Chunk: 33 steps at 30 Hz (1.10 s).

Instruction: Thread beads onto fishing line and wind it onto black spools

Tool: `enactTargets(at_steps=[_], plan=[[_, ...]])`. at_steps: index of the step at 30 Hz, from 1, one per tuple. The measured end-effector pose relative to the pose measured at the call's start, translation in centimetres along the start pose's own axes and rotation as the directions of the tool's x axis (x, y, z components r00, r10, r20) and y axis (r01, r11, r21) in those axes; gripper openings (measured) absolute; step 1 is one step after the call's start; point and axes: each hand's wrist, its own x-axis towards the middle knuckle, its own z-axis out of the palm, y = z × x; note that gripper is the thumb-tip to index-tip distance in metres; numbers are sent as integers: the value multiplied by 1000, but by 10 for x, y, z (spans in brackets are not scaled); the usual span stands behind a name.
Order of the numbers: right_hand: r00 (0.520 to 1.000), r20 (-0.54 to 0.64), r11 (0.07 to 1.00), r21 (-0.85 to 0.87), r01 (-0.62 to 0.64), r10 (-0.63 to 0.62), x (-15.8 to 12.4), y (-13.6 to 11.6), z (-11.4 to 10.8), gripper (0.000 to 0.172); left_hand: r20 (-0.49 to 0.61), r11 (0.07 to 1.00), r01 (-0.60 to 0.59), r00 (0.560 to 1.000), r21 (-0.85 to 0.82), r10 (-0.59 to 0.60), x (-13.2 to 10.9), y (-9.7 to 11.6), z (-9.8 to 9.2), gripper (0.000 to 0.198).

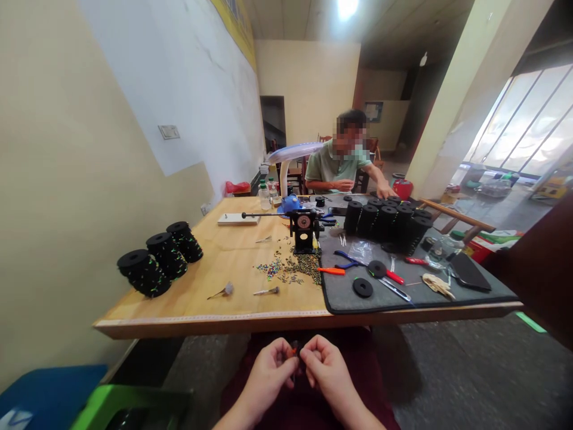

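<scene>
My left hand and my right hand are close together over my lap, just below the table's front edge. The fingers of both are pinched at a small dark piece with an orange-red bit, mostly hidden between them; its kind cannot be made out. On the wooden table beyond lie a small brush-like bundle and a second tufted one. Behind these is a spread of tiny dark tubular pieces, with coloured beads beside it.
A black winder with a dial stands mid-table. Black spools stand left; more spools stand right on a grey mat with blue-handled pliers and a cutter. A person sits opposite, one arm reaching beyond the spools.
</scene>
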Motion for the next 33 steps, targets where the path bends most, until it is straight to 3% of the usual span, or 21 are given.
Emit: enactTargets(at_steps=[7,13,17,22,26,33], plan=[[999,1,996,-68,52,-52,1,6,0,40,-40,993,-25,999,115,30,0,-1,6,25],[993,-21,977,-182,107,-112,1,10,-1,32,-55,993,-34,998,110,40,-1,-3,9,23],[993,-33,982,-154,109,-115,2,12,0,32,-48,998,42,998,-40,-44,0,-3,8,26],[998,-50,998,-39,41,-43,6,16,-2,37,78,920,191,981,-342,-175,-3,3,6,29],[999,-41,1000,8,-15,16,6,15,-4,42,124,928,192,979,-319,-160,-3,2,5,27],[994,-26,994,38,-101,102,-2,9,-6,42,15,939,148,989,-311,-150,0,-2,3,30]])
